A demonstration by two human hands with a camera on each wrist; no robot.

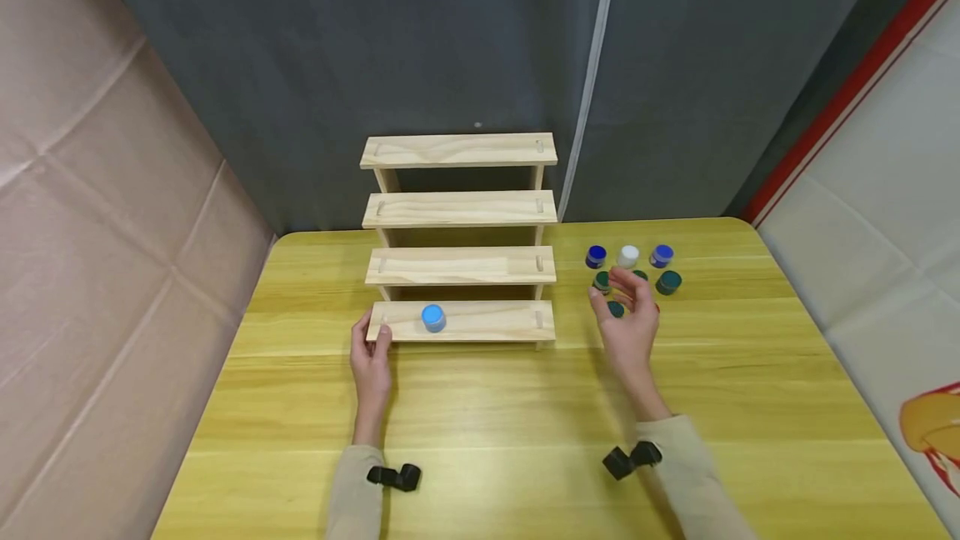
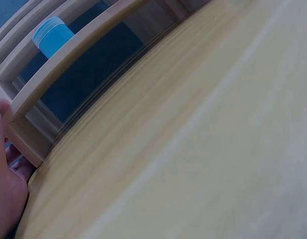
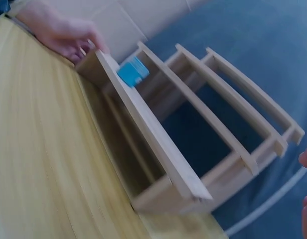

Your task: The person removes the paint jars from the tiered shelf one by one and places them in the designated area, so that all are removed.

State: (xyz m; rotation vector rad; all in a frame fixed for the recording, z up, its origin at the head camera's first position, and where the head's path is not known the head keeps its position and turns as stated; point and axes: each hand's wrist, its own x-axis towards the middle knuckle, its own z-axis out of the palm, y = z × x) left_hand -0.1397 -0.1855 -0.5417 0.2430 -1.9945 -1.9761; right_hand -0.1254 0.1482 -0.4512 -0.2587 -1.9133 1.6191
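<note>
A stepped wooden rack with several shelves stands at the back of the table. On its lowest shelf sits a small light-blue lidded jar, left of the middle. My left hand grips that shelf's left end, thumb at the front edge and fingers round the side. Over a group of small jars at the right hovers my right hand, thumb and fingers spread apart, nothing seen held. A dark green jar shows between thumb and fingers. The hand partly hides another green jar and a red one.
Behind the right hand stand a dark blue jar, a white jar and a violet-blue jar. Green jars are beside it. A dark partition rises behind the wooden table.
</note>
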